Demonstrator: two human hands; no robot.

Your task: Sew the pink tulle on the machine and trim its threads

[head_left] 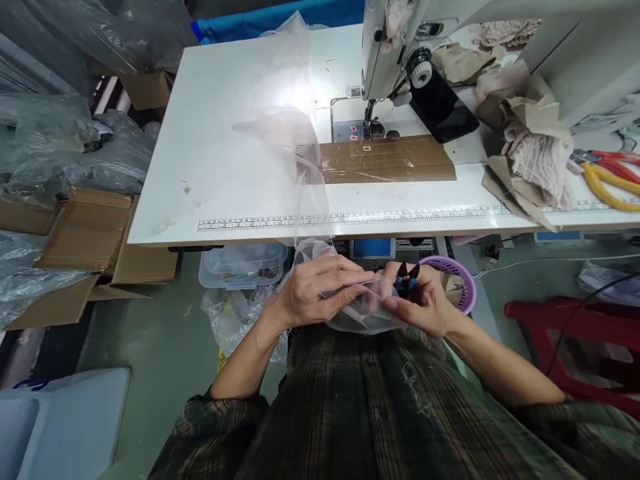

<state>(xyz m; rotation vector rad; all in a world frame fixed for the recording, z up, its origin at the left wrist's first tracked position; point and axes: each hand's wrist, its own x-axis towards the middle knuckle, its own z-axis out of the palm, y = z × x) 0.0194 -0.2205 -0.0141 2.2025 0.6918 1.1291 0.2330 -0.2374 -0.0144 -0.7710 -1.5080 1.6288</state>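
Observation:
A strip of sheer white fabric [314, 190] trails across the white table [225, 167] and over its front edge to my hands. My left hand [325, 288] pinches the fabric between thumb and fingers, above my lap. Close by on the right, my right hand [423, 300] grips the fabric's edge between thumb and forefinger. Small dark thread snips [406, 277] are tucked in that same hand, their two blades apart and pointing up. Some fabric hangs bunched below both hands.
A sewing machine [395, 60] stands at the back, with brown cardboard [390, 160] before its needle. Behind lies a black phone [444, 107]. Fabric scraps [537, 153] and yellow-handled pliers [607, 183] occupy the right. Below are a purple basket [467, 287] and red stool [550, 333].

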